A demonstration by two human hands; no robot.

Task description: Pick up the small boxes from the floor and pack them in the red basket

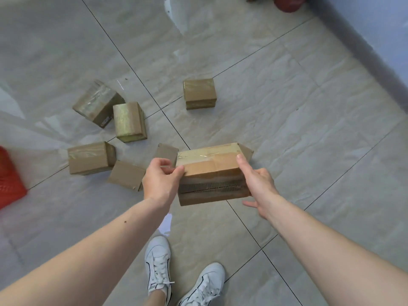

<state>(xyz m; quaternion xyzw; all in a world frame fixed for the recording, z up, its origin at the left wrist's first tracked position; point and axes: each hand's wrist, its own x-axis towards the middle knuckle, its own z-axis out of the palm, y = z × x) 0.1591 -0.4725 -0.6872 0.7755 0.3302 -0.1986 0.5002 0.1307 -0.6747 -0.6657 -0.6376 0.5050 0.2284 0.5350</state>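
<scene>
Red basket [10, 180] peeks in at the left edge; six small boxes [199, 93] lie scattered on the floor [287, 96] above centre. At centre, the held box [212, 173] sits clamped end to end between left hand [160, 180] and right hand [258, 184]. Stiff cardboard, probably light; glossy tape looks slippery, so squeeze the bare ends.

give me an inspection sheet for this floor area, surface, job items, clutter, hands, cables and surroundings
Surface: grey tiled floor, glossy, dark grout lines.
Job's things: one taped cardboard box held above the floor; six small boxes lie on the tiles, including one standing apart; red basket at the left edge, only partly in view.
Clutter: white scrap of paper near the shoes.
Hands: left hand and right hand grip the held box's ends.
Cables: nothing seen.
Surroundings: wall base at upper right; dark red object at top, cropped; white sneakers.
</scene>
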